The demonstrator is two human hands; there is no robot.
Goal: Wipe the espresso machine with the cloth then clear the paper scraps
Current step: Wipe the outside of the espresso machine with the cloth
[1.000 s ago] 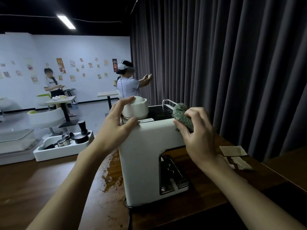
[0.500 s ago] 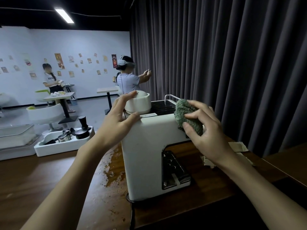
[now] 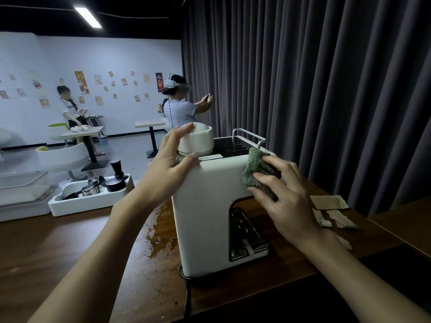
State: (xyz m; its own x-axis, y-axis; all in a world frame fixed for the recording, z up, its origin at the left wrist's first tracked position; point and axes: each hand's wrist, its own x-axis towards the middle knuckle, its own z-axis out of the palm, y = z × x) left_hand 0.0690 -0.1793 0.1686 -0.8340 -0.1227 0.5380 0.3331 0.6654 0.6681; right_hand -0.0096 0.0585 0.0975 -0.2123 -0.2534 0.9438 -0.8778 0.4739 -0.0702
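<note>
Dark wooden counter (image 3: 70,252) carries the work, its finish worn pale left of the machine's base. On it the white espresso machine (image 3: 205,217) stands upright, taller than wide, one broad white side turned to the person.

The left hand (image 3: 168,173) braces the upper left corner, thumb on the top edge and fingers straight against the domed white cap (image 3: 198,141), gripping nothing. The right hand (image 3: 286,201) holds the bunched green cloth (image 3: 256,171), fingers curled over it, and presses it to the upper right corner just below the metal rail (image 3: 249,132).

Judgement: most of that side lies left of and below the cloth, so the stroke should run that way.

The paper scraps (image 3: 331,210) lie on the counter right of the machine, apart from it, nearer the right hand. At far left a white tray (image 3: 77,206) holds coffee tools.
</note>
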